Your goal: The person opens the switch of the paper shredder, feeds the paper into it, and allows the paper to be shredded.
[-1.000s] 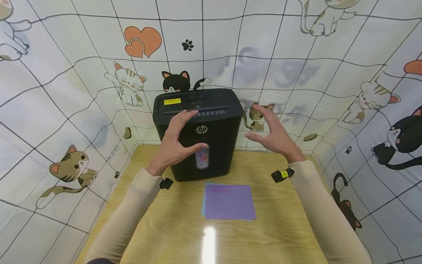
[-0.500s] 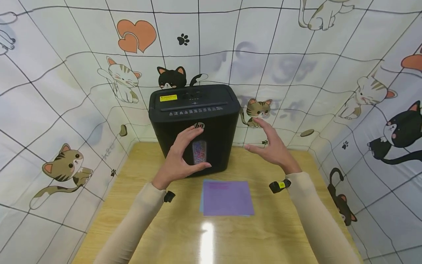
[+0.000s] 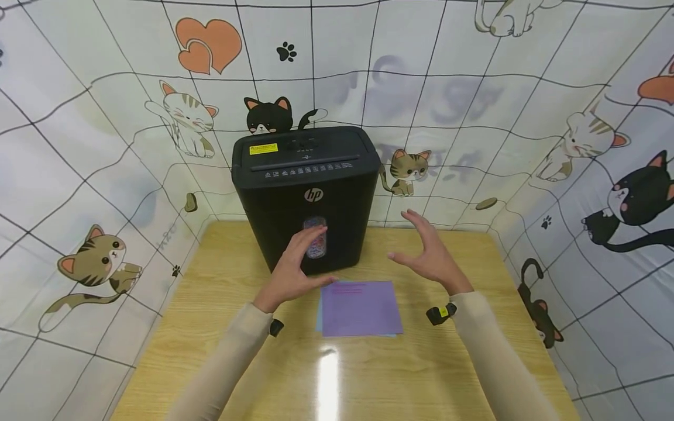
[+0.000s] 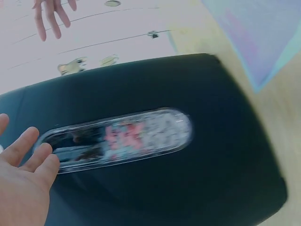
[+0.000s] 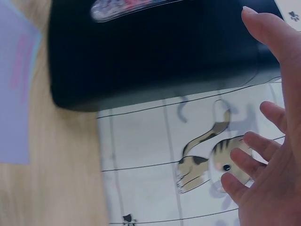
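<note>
The left hand (image 3: 292, 269) hovers just above the worktop (image 3: 221, 327), in front of the black shredder (image 3: 305, 193), with its fingers (image 4: 33, 153) straight and loosely spread, holding nothing; in the left wrist view the fingertips are close to the clear window (image 4: 122, 139) of the shredder, though I cannot tell if they touch it. The right hand (image 3: 429, 254) is also held wide, the fingers (image 5: 256, 146) relaxed and apart, empty, hanging to the right of the shredder and above the far right corner of the purple sheet (image 3: 360, 307). This sheet lies flat on the worktop between the two hands, just in front of the shredder, on top of a light blue sheet (image 3: 319, 316) whose edge shows at the left. In my judgement the step in hand is to bring the hands down to the paper. To do it well, the fingers should meet only the top sheet near its edges, pressing lightly and sliding it a little so that it separates from the blue one below. The sheet should stay flat and square to the feed slot (image 3: 305, 165) on top of the shredder.
</note>
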Action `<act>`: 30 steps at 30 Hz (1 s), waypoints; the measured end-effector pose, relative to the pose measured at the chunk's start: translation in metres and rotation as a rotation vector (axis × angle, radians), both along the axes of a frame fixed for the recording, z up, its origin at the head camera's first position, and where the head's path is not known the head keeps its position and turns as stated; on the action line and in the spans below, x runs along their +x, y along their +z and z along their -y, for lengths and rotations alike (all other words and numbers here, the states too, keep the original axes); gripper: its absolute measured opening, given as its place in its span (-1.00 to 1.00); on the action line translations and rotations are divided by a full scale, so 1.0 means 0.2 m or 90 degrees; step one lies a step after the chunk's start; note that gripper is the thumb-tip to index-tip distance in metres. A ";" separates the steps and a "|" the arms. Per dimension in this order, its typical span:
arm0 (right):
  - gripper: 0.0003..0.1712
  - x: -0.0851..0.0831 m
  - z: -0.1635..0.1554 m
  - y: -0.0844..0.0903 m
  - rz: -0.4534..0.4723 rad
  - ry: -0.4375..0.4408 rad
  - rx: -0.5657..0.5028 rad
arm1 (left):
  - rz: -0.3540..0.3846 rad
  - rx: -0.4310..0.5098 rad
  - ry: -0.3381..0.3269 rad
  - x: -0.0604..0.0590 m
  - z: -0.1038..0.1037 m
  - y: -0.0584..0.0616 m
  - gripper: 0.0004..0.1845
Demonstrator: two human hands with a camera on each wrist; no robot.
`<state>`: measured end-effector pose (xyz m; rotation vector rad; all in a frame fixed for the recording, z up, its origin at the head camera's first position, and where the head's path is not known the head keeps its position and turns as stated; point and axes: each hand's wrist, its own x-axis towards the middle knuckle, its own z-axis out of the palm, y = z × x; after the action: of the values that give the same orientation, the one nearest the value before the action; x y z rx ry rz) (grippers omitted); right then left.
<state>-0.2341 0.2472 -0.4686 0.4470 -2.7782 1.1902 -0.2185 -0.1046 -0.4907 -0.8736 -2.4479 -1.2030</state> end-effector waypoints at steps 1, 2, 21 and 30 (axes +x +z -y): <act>0.11 0.01 0.00 -0.02 0.003 -0.002 0.002 | 0.009 -0.005 0.000 0.00 0.00 -0.03 0.11; 0.11 0.01 0.00 -0.05 0.006 -0.001 0.004 | 0.018 -0.011 0.001 0.00 -0.01 -0.05 0.11; 0.11 0.07 0.05 -0.45 0.080 0.031 -0.017 | 0.190 -0.097 -0.004 0.00 -0.08 -0.46 0.09; 0.11 0.13 0.08 -0.67 0.108 0.038 0.025 | 0.250 -0.160 0.012 0.02 -0.10 -0.63 0.12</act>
<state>-0.2083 0.2315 -0.6022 0.4546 -2.9565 1.2425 -0.2150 -0.0845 -0.6174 -0.7273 -2.9653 -1.1693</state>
